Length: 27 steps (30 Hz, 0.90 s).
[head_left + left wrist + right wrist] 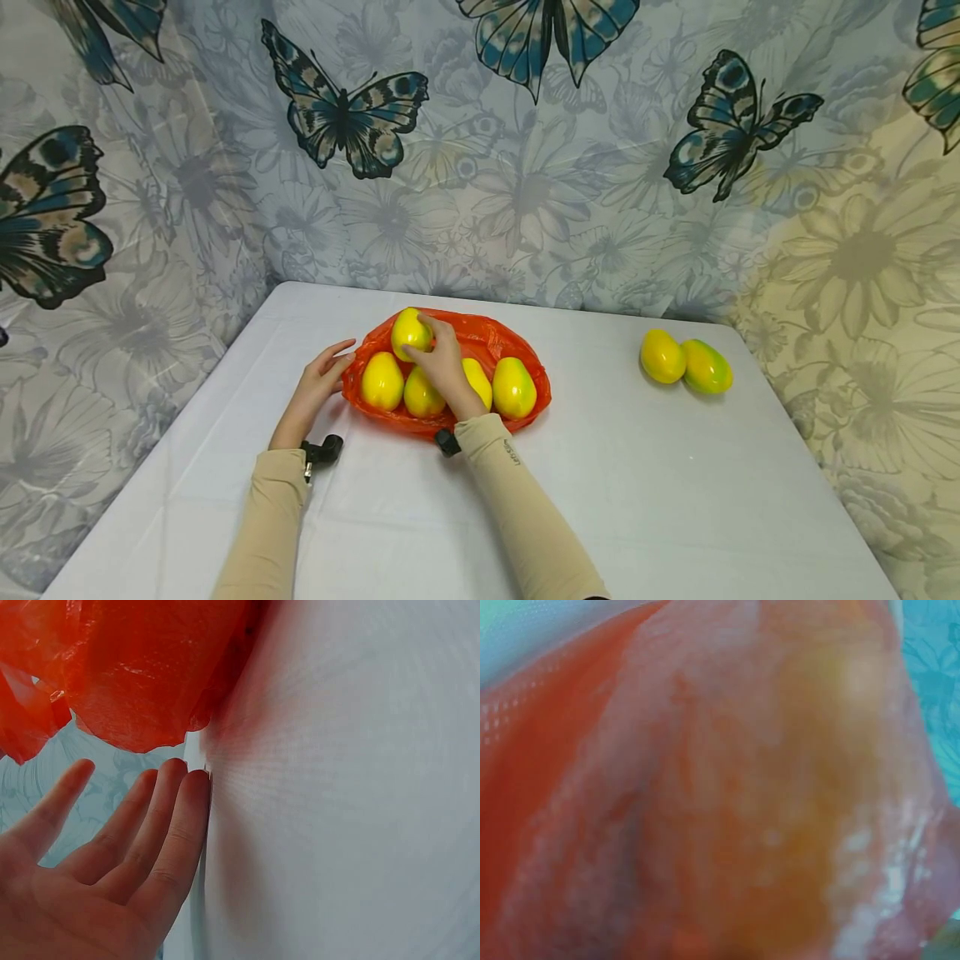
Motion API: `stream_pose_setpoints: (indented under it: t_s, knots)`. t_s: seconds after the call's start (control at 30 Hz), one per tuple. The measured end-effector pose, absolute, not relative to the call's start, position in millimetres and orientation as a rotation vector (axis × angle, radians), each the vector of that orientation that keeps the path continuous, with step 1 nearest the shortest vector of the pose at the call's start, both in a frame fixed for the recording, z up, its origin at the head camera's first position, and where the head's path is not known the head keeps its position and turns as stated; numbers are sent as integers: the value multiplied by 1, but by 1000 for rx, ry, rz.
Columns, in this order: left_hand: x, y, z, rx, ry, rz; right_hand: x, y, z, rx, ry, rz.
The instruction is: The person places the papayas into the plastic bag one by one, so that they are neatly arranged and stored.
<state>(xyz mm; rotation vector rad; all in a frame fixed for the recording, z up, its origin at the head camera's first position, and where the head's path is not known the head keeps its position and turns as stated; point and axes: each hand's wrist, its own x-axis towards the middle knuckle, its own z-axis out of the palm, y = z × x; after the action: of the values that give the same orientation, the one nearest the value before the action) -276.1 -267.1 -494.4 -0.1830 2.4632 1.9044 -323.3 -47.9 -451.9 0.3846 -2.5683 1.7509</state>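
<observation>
A red plastic bag (498,332) lies spread open on the table with several yellow-green mangoes in it. My right hand (448,365) reaches over the bag and grips one mango (407,328) at its far left, thumb and fingers around the fruit. Nearer the front edge of the bag sit another mango (382,382) on the left and a greener one (514,388) on the right, with two more partly hidden by my hand. Fingers spread and holding nothing, my left hand (321,383) is at the bag's left side. The right wrist view is filled by blurred red plastic.
Two more mangoes, one yellow (663,357) and one greener (707,367), lie side by side at the back right of the white-covered table (675,483). A butterfly-patterned cloth (525,200) hangs behind and along the sides.
</observation>
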Motion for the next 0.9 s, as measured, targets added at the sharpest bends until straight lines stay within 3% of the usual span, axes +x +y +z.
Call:
stream_pose_setpoints:
  t_s: [0.27, 0.5, 0.9]
  knots:
    - [-262, -256, -465, -195, 2449, 1883, -324, -48, -459, 398, -2626, 1728]
    - [-276, -268, -495, -184, 2476, 1889, -324, -48, -461, 397, -2653, 1727]
    - [-276, -267, -494, -182, 2490, 1891, -324, -45, -463, 425, -2696, 1727]
